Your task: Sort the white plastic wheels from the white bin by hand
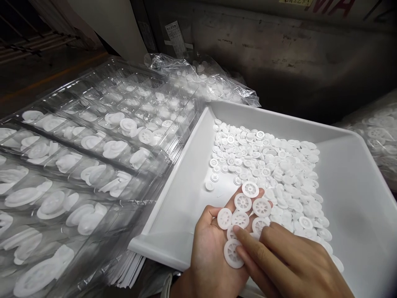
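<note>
My left hand point(211, 248) is palm up over the near edge of a light grey tray. Several white plastic spoked wheels point(242, 202) lie spread across its palm and fingers, one wheel point(233, 253) lowest near the heel of the hand. My right hand point(288, 260) reaches in from the lower right, two fingertips touching the wheels in the palm. Those fingertips are apart, and the other fingers are bent and partly hidden. Beyond the hands, a heap of similar white wheels point(285, 165) covers much of the tray's floor.
The grey tray point(279, 114) has raised sloping walls. Left of it, stacked clear plastic blister trays point(130, 182) hold white parts in their compartments. A clear bag point(217, 82) of white parts lies behind, and another bag point(378, 132) stands at right. A dark, worn panel point(279, 45) rises at the back.
</note>
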Tool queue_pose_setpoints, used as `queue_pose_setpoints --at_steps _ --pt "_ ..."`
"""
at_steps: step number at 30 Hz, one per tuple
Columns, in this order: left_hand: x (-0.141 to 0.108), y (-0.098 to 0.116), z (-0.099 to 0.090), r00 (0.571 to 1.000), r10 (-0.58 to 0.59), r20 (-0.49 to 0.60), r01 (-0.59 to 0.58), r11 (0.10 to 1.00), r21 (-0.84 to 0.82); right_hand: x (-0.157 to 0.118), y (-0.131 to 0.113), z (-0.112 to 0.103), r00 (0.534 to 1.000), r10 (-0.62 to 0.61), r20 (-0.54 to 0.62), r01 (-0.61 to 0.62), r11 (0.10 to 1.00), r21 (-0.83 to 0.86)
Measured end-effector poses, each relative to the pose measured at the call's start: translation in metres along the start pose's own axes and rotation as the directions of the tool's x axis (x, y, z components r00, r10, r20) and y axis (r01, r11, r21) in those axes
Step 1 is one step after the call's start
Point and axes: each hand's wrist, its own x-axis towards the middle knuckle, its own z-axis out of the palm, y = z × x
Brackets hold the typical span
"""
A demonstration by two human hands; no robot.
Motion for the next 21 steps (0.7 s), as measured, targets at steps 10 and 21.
queue_pose_setpoints --at_steps 10,21 --pt "0.0 0.0014 0.0051 0.993 -0.009 -0.118 0.019 0.996 0.087 0.0004 0.0005 -0.0051 0.995 0.101 0.025 -0.103 0.993 0.054" --pt "-0.0019 0.002 -0.0001 0.994 -0.007 -0.106 0.008 1.0 0.005 -0.0022 0.0005 -0.0008 0.985 0.159 0.061 -0.166 0.976 0.143"
